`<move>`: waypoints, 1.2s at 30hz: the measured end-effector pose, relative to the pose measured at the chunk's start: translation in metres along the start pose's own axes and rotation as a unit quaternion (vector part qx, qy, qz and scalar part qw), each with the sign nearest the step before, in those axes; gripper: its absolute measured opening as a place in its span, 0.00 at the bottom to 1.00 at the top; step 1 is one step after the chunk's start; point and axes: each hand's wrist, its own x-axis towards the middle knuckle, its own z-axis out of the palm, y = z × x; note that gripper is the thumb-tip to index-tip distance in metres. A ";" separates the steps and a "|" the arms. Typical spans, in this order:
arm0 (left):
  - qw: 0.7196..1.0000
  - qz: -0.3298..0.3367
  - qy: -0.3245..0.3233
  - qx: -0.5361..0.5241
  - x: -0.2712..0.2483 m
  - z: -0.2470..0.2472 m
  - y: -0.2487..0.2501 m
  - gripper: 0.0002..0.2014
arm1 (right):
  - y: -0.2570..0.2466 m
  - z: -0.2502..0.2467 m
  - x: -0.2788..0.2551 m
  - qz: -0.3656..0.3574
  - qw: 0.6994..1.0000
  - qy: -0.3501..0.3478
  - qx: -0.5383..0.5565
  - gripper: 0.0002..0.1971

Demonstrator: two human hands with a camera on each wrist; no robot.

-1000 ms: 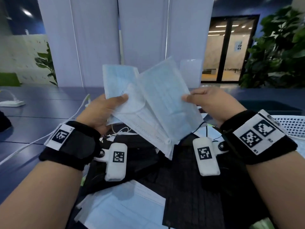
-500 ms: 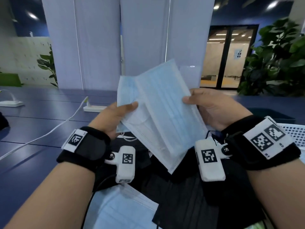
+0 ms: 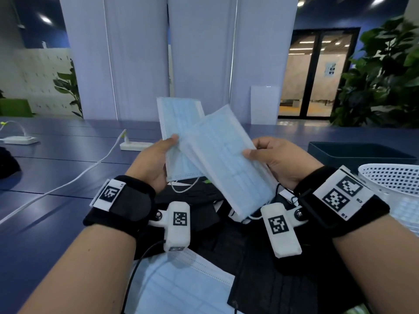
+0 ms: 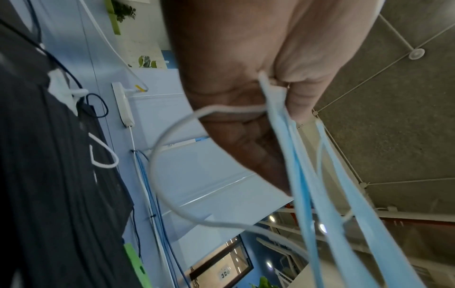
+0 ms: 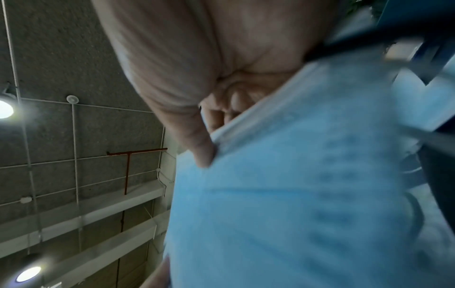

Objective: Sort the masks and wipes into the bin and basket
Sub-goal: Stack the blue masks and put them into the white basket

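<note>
Two light blue face masks are held up above the table. My left hand point(image 3: 156, 159) pinches the upright mask point(image 3: 179, 132) by its lower edge, thumb on the front; its white ear loop point(image 4: 172, 155) hangs below. My right hand point(image 3: 274, 159) grips the tilted mask point(image 3: 226, 159), which overlaps the first one; this blue mask point(image 5: 307, 194) fills the right wrist view, with my thumb on its edge. Black masks point(image 3: 260, 257) and more blue masks point(image 3: 181, 288) lie on the table under my wrists. A dark bin point(image 3: 358, 152) and a white mesh basket point(image 3: 394, 177) stand at the right.
A white power strip point(image 3: 136, 146) with a white cable point(image 3: 68, 184) lies on the blue table point(image 3: 56, 159) at the left. A second white adapter point(image 3: 20, 139) sits far left. A green packet point(image 4: 136, 267) shows beside the black masks. Plants stand at the far right.
The two hands have drawn the blue masks apart: the left one now stands upright and separate, the right one tilts lower toward the right. The head view has tipped down a little.
</note>
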 end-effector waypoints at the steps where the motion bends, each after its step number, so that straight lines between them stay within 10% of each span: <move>1: 1.000 -0.007 0.009 -0.009 -0.001 -0.001 0.001 0.13 | -0.001 -0.001 0.001 -0.015 0.999 0.021 0.030 0.07; 10: 0.996 -0.068 -0.048 0.015 -0.011 0.015 -0.008 0.13 | -0.010 0.005 -0.003 -0.115 0.963 -0.003 0.245 0.22; 20: 0.974 -0.016 -0.218 0.061 -0.028 0.048 -0.021 0.29 | 0.007 0.021 0.003 -0.033 0.992 0.105 0.059 0.07; 25: 0.986 0.058 -0.081 0.136 -0.014 0.037 -0.022 0.14 | 0.003 0.016 0.000 -0.035 0.998 0.008 -0.052 0.03; 28: 0.992 0.091 0.002 0.090 -0.007 0.023 -0.009 0.10 | -0.004 0.001 -0.004 0.013 0.935 -0.097 -0.341 0.15; 31: 0.995 0.082 0.034 0.046 -0.002 0.010 0.001 0.11 | -0.005 -0.007 -0.009 0.089 0.900 -0.174 -0.389 0.16; 36: 0.997 0.058 0.052 -0.015 -0.006 0.002 0.013 0.14 | -0.005 -0.017 -0.007 0.091 0.884 -0.122 -0.442 0.10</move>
